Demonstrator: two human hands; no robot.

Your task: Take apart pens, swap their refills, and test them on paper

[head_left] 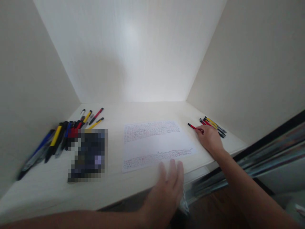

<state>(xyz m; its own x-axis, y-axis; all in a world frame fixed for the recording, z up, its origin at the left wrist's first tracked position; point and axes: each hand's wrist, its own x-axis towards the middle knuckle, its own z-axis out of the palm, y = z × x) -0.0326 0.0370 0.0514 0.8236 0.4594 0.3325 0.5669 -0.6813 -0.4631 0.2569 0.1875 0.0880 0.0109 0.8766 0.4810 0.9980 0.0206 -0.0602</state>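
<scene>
My right hand (211,140) is closed on a red pen with a black end (192,126), on the right of the white surface. Just beyond that hand lies a small group of pens (213,124), yellow, red and grey with black ends. Slightly blurred, my left hand (168,187) is at the front edge with its fingers stretched out and nothing in them. Its fingertips are close to the lower edge of a white paper sheet (140,148). Rows of small dark and reddish marks cover the sheet's upper part and a band along its bottom.
On the left is a pile of pens (57,138) in blue, yellow, black, red and clear. A pixelated dark object (91,156) lies beside them. White side panels and a back panel (133,63) enclose the surface. A black-edged frame (269,140) stands at the right.
</scene>
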